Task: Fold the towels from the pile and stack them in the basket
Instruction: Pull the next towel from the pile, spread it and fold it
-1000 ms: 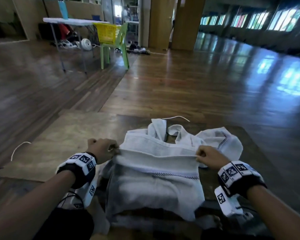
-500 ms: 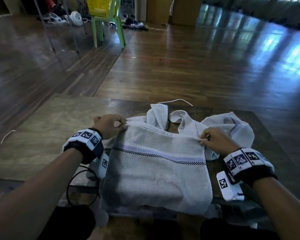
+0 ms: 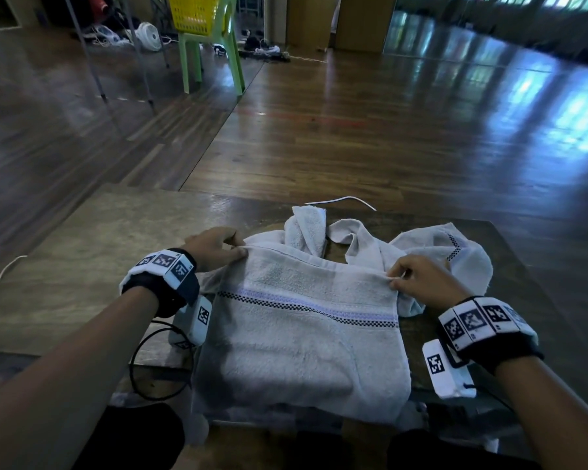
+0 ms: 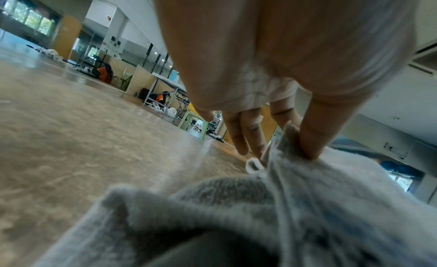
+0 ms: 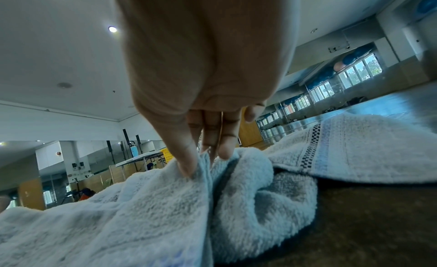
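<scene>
The left hand (image 3: 214, 247) and right hand (image 3: 418, 278) each pinch a far corner of the folded towel (image 3: 299, 334), thumb against fingers, on the table (image 3: 82, 266). Just beyond the fingertips lie crumpled towels (image 3: 353, 239), touching the held edge. Far past them a yellow basket (image 3: 192, 11) sits on a green chair (image 3: 214, 56).

The towel (image 3: 296, 337) is fluffy terry cloth with a flatter woven checked band; the table (image 3: 82, 266) is worn matt wood, the floor (image 3: 387, 137) glossy planks
</scene>
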`<state>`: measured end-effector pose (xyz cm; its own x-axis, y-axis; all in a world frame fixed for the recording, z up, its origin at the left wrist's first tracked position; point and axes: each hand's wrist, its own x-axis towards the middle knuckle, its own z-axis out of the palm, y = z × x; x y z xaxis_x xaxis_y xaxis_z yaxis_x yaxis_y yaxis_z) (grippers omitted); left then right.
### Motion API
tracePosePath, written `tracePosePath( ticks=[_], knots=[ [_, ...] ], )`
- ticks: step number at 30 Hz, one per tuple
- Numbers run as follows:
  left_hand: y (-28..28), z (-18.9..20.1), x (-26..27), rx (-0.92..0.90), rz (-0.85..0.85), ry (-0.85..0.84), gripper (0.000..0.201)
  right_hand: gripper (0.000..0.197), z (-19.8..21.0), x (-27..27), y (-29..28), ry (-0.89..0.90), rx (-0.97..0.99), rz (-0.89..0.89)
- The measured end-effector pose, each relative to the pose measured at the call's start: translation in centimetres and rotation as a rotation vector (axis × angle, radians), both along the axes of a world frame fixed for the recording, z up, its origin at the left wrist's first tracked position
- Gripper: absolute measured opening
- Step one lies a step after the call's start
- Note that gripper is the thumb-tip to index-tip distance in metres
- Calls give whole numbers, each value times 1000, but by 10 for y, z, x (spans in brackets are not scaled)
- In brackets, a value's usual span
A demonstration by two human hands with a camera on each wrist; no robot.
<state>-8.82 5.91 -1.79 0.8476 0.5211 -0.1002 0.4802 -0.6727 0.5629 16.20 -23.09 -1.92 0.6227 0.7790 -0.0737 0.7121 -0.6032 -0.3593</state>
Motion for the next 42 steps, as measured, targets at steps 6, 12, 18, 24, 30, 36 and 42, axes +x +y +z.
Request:
tracePosePath(
  ticks=[6,12,18,24,30,36,42],
  knots=[
    [2,2,1,-22,-12,-91,20,15,-2,6,-2,27,-16,10],
    [3,4,5,10,-41,-119,12,17,-5,13,2,60,-20,30],
    [-2,5,9,74,-49,-75,11,18,-4,13,2,61,-18,25],
    [4,5,2,136,-41,-65,6,11,-1,15,-2,25,-50,3],
    [2,0,-6,130,-49,-95,12,17,-4,16,-4,78,-40,19],
    [0,1,-12,111,-41,-155,25,15,-2,9,-5,35,47,5],
    [2,8,-16,122,19,-178,22,17,-2,8,-3,20,2,29]
  ],
)
